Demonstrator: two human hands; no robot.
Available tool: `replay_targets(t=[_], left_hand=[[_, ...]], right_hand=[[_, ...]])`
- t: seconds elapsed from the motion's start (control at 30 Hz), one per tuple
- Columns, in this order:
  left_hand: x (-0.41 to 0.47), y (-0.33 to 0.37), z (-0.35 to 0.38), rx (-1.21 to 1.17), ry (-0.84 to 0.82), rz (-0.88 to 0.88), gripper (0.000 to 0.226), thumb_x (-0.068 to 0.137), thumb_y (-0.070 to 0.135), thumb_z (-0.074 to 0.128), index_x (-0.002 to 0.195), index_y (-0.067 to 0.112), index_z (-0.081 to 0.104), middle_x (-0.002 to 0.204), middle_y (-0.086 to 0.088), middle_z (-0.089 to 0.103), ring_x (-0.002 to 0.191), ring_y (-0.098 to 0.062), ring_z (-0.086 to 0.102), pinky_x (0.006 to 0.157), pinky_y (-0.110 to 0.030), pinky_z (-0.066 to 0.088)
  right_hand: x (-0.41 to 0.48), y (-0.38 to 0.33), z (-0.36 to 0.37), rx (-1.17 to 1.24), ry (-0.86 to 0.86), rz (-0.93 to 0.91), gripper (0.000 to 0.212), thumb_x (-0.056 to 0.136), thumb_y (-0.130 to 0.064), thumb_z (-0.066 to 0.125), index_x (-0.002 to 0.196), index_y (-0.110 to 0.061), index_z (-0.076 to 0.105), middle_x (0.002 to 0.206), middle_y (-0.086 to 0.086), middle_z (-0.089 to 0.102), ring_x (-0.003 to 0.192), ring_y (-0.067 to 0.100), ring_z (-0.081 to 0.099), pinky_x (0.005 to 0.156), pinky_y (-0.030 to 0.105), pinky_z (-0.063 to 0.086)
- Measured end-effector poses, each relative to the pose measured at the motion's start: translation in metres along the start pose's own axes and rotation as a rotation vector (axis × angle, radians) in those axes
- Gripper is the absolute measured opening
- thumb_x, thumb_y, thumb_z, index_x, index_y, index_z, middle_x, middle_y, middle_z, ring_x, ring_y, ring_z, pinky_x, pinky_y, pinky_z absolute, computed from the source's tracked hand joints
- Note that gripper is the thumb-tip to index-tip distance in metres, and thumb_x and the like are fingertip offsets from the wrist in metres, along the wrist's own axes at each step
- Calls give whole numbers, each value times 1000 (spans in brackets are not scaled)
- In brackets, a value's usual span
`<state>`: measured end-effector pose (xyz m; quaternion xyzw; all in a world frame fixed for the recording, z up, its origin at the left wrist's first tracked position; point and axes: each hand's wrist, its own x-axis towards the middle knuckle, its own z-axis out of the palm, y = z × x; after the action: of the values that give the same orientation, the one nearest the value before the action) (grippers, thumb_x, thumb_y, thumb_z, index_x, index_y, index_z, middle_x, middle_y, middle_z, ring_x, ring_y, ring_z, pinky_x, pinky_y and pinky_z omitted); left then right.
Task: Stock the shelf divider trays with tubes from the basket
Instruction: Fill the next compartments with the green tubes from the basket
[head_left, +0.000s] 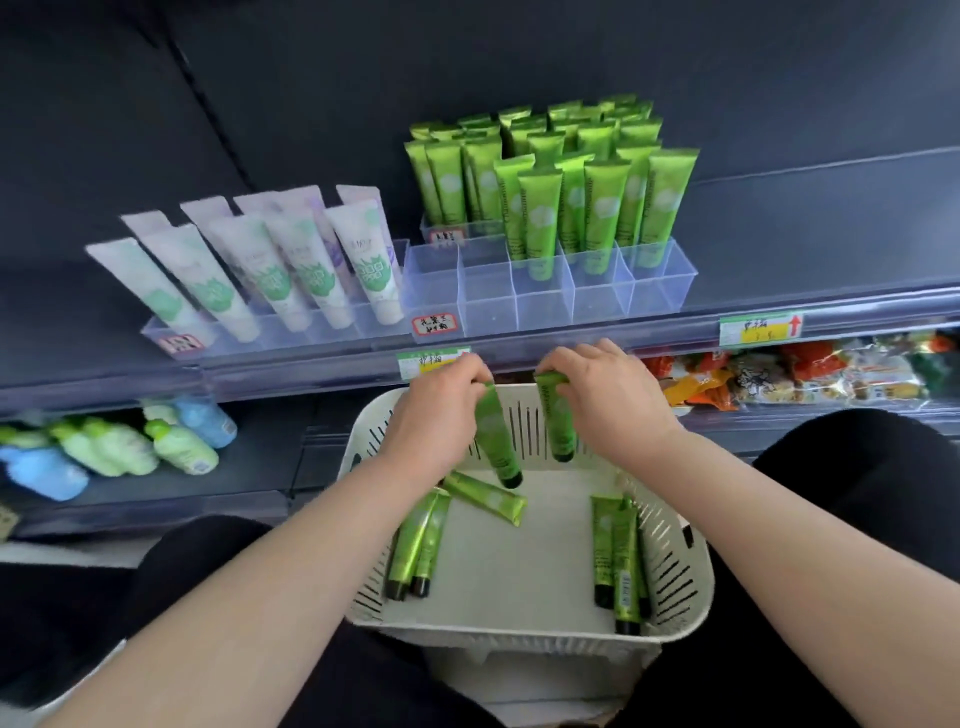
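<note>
A white slotted basket (670, 566) sits in front of me, between my knees, with several green tubes (423, 540) lying on its floor. My left hand (431, 415) pinches the crimped end of one green tube (496, 441), cap hanging down over the basket. My right hand (608, 395) holds a second green tube (560, 421) the same way. Above, a clear divider tray (488, 306) stands on the shelf; its back and right cells hold upright green tubes (602, 208), while several front cells are bare.
A second clear tray at the left holds white tubes (291, 265). Price labels (761, 327) run along the shelf rail. The lower shelf carries green and blue bottles (130, 447) at the left and snack packets (779, 374) at the right.
</note>
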<state>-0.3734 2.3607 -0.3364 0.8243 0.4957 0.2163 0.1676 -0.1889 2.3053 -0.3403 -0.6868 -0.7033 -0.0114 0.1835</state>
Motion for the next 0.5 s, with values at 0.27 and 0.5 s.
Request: replay_targets(t=[0.27, 0.5], left_hand=[[49, 51, -84, -59, 357, 11, 14, 98, 20, 47, 97, 24, 61, 86, 2, 63, 76, -16, 55, 60, -30, 40], [109, 67, -118, -63, 513, -2, 18, 96, 15, 45, 97, 21, 62, 92, -1, 62, 77, -20, 58, 64, -34, 49]], right_hand=[[39, -16, -77, 38, 294, -17, 29, 92, -9, 51, 119, -19, 56, 103, 5, 64, 96, 30, 50, 72, 42, 45], [83, -14, -110, 67, 468, -37, 30, 93, -6, 50, 118, -19, 59, 100, 4, 64, 91, 29, 48, 70, 41, 43]])
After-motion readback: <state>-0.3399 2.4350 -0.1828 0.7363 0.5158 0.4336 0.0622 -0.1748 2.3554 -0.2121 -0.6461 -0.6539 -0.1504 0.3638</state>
